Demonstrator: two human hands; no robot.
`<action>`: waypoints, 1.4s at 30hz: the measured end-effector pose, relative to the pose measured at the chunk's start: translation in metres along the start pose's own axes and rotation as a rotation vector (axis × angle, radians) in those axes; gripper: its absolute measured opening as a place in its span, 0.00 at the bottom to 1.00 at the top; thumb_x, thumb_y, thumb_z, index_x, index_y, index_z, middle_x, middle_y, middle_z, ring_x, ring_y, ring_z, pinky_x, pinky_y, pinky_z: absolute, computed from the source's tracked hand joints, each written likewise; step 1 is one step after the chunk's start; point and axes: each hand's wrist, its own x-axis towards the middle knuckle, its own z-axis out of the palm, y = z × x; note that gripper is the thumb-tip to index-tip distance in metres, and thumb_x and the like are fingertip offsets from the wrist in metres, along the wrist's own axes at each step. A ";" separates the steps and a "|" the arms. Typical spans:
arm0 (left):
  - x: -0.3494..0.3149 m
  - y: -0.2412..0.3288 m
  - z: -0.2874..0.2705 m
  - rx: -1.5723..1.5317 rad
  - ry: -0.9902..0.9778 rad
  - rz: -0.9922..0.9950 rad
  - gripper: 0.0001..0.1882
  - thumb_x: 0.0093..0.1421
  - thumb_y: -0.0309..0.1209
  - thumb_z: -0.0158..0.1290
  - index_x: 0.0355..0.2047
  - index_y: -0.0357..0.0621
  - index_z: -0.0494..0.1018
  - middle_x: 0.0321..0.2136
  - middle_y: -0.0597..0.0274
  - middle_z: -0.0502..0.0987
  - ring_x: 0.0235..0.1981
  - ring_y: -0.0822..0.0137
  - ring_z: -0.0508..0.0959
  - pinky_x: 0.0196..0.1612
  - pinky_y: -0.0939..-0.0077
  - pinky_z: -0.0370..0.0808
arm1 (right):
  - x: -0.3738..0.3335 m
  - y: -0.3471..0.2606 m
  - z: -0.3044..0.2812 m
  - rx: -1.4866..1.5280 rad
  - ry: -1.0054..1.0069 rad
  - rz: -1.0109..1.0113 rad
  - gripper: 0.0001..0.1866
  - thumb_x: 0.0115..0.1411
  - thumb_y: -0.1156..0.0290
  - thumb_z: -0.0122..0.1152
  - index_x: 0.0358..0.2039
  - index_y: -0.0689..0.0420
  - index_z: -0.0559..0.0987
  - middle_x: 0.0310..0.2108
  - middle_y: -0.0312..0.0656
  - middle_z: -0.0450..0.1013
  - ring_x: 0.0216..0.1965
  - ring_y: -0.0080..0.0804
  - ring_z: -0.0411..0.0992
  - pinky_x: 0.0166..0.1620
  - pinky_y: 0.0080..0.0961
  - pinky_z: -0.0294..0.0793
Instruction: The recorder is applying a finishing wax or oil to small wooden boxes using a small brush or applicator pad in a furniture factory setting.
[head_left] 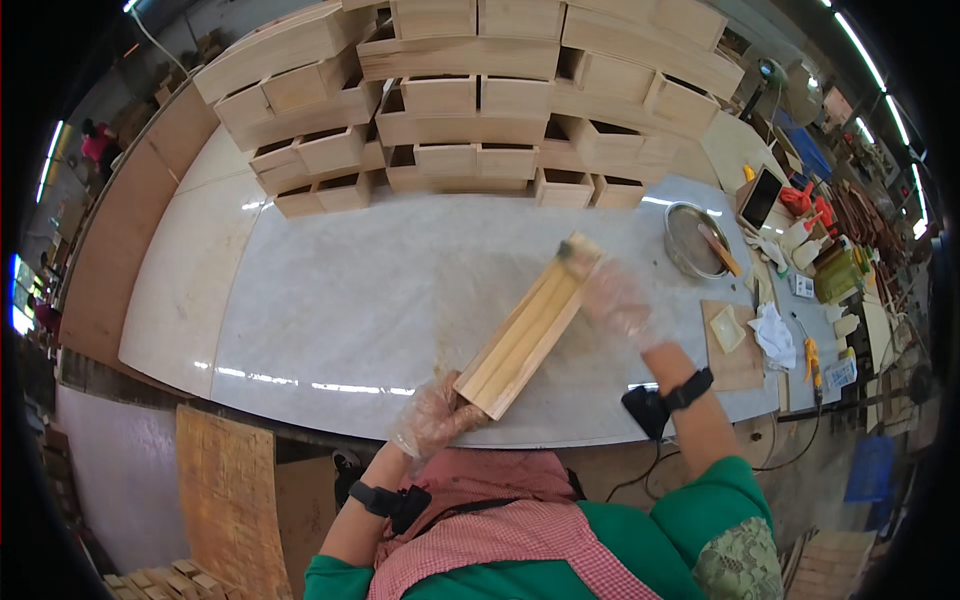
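A long, narrow wooden piece with raised sides (pixel 525 335), like a shallow drawer or trough, slants from near left to far right above the table. My left hand (pixel 437 415), in a clear plastic glove, is closed around its near end. At the far end is my right hand (pixel 622 300), also gloved and smeared by motion. A small dark grey thing (pixel 568 252) shows by its fingertips against the wood, too blurred to name. The grey-white tabletop (pixel 320 290) has a damp-looking patch around the wooden piece.
Stacked wooden drawer units (pixel 460 60) line the far side, several drawers pulled out. On the right stand a metal bowl (pixel 690 240) with a wooden-handled brush (pixel 722 252), a white cloth (pixel 773 337), a glue gun (pixel 812 365) and several bottles. A wooden board (pixel 230 490) is at lower left.
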 end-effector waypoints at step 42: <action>-0.002 -0.016 -0.003 0.102 0.067 0.045 0.29 0.59 0.41 0.59 0.52 0.33 0.64 0.42 0.57 0.76 0.43 0.69 0.76 0.46 0.74 0.73 | -0.029 0.032 0.028 0.125 0.212 0.168 0.17 0.62 0.71 0.44 0.52 0.56 0.70 0.17 0.37 0.69 0.18 0.33 0.69 0.18 0.34 0.62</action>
